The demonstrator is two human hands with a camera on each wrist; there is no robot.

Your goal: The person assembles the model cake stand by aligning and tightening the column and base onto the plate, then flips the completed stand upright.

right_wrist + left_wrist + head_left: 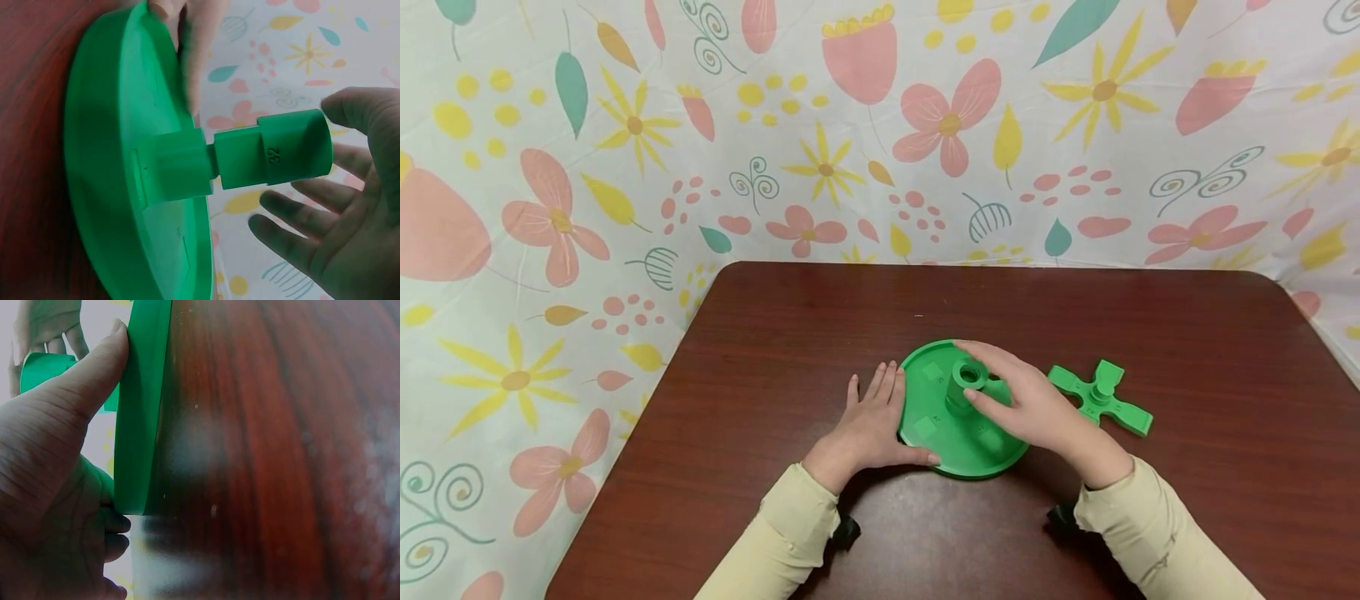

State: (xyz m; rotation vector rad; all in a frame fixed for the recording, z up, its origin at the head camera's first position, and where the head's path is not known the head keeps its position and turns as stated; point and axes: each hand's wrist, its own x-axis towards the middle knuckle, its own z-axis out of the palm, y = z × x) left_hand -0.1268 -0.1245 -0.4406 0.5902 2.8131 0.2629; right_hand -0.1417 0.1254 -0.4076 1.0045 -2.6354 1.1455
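Note:
A round green tray-like base (pixel 927 392) with a raised rim lies on the table. My left hand (pixel 874 421) rests at its left edge, fingers outstretched and thumb on the near rim. From the base's middle rises a post (pixel 181 165). Upon it stands a green cylinder (pixel 297 147) marked 32, hollow at the top, with a thin neck showing between the two. My right hand (pixel 1026 400) spreads around the cylinder's top, thumb tip right at its edge. In the right wrist view the other fingers are extended, one partly hidden behind the cylinder.
A green cross-shaped piece (pixel 1101 396) with a stub at its centre lies right of the base, partly behind my right hand. The dark wooden table (pixel 760 333) meets a flower-printed cloth (pixel 865 183) at its back and left.

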